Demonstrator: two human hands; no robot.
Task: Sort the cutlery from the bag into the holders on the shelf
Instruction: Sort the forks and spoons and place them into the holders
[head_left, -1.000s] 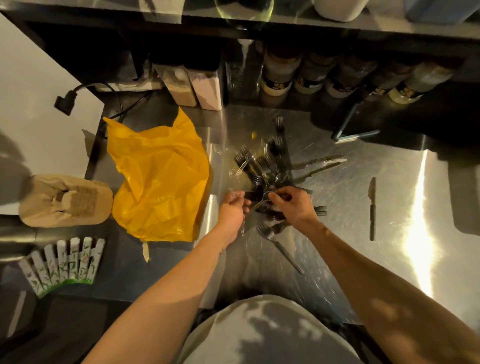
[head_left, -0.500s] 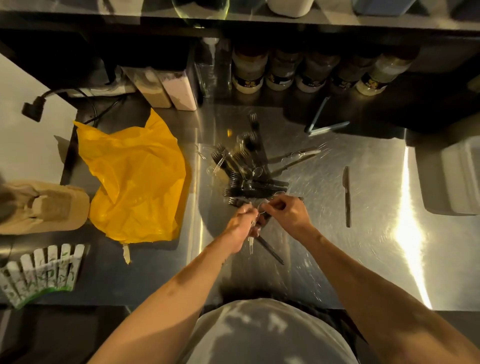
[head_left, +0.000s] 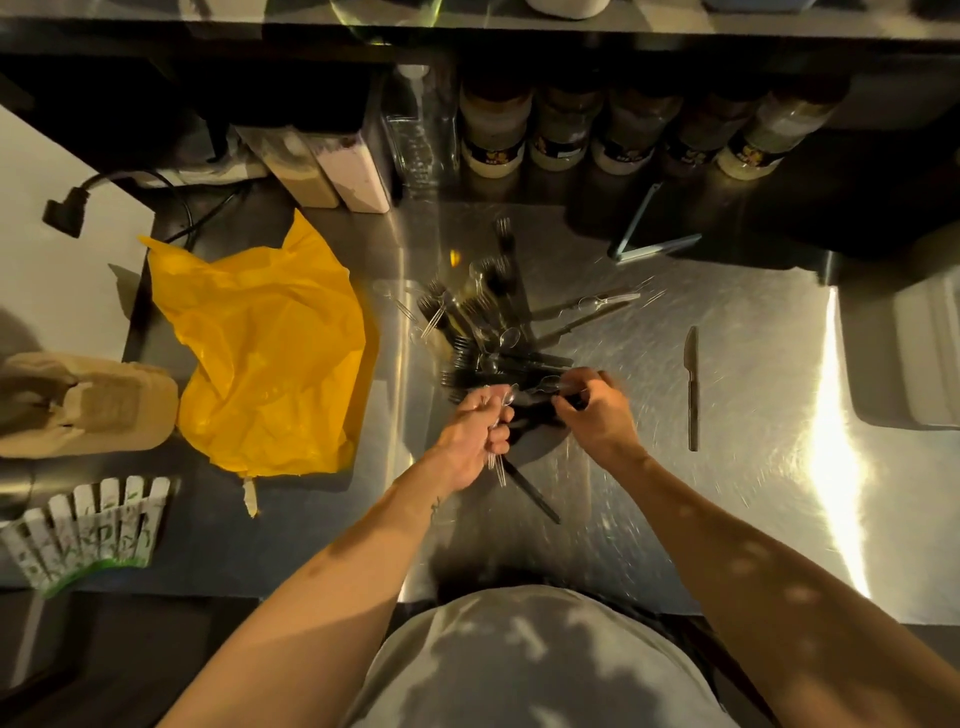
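A heap of black and clear plastic cutlery (head_left: 488, 332) lies on the steel counter (head_left: 753, 364), just beyond my hands. My left hand (head_left: 475, 434) is closed on a small bunch of clear plastic spoons (head_left: 497, 462), their handles sticking out below the fist. My right hand (head_left: 592, 410) pinches one clear spoon (head_left: 550, 384) at the near edge of the heap. A black fork (head_left: 530, 491) lies under my left hand. One black knife (head_left: 692, 387) lies apart to the right. The crumpled yellow bag (head_left: 260, 353) lies flat to the left.
Spice jars (head_left: 561, 135) and tall containers (head_left: 332, 171) line the back under a shelf. A phone (head_left: 654, 244) leans at back right. A white tray (head_left: 914, 353) sits far right, a brown paper package (head_left: 78, 405) and a small white fence holder (head_left: 88, 530) at left.
The view has shifted slightly. My left hand has closed tighter on the clear spoons, and my right hand has moved right along the heap's near edge to pinch another clear spoon.
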